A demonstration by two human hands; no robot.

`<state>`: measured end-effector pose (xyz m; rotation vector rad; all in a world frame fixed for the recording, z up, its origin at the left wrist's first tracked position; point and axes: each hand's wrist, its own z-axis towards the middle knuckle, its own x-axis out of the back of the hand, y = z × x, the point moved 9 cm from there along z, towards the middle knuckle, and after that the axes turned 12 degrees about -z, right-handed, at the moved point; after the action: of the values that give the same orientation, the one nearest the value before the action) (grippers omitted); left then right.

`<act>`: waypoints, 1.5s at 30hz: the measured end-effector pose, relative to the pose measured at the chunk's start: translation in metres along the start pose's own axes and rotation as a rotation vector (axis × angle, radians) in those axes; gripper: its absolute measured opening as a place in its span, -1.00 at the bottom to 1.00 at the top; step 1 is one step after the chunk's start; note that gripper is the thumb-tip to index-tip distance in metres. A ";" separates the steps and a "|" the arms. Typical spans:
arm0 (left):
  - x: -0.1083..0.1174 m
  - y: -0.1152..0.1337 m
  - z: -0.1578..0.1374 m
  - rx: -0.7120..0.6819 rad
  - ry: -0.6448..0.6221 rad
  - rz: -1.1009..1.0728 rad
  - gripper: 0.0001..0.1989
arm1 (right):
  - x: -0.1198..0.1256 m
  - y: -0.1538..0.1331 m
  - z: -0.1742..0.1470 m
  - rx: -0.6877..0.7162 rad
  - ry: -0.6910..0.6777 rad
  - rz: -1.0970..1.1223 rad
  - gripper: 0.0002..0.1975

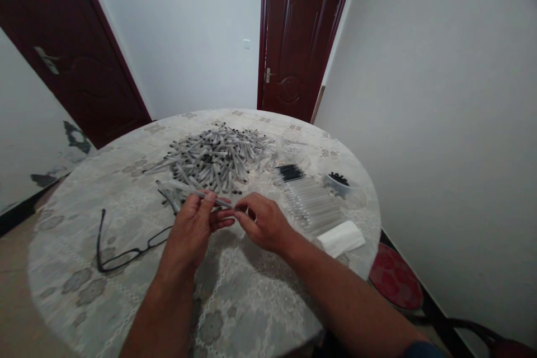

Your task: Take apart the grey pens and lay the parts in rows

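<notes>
My left hand point(195, 224) holds a slim, translucent pen-like tube point(216, 199) between thumb and fingers, tilted down to the right. The fingertips of my right hand point(262, 221) are pinched at the tube's right end; any small part between them is hidden. Just beyond my hands lies a big loose pile of similar grey tubes with dark ends point(213, 154). To the right, clear tubes point(312, 201) lie side by side in a row, and some dark-ended ones point(290, 172) sit at its far end. Small black pieces point(339, 179) fill a clear bowl point(346, 189).
Black-framed eyeglasses point(126, 257) lie unfolded left of my left forearm. A folded white tissue or packet point(343, 239) sits near the table's right edge. The round table wears a patterned cloth point(243, 313). A red round stool seat point(396, 277) is below on the right.
</notes>
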<state>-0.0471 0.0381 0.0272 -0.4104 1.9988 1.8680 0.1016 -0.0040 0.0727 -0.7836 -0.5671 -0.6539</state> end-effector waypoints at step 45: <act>0.019 0.021 0.000 -0.147 0.187 -0.024 -0.77 | 0.033 0.162 0.017 -0.660 -0.065 -0.678 -0.71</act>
<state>-0.0740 0.0408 0.0369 -0.6697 1.9673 2.0349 0.2354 0.0858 0.0310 -1.2403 -0.6894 -1.4907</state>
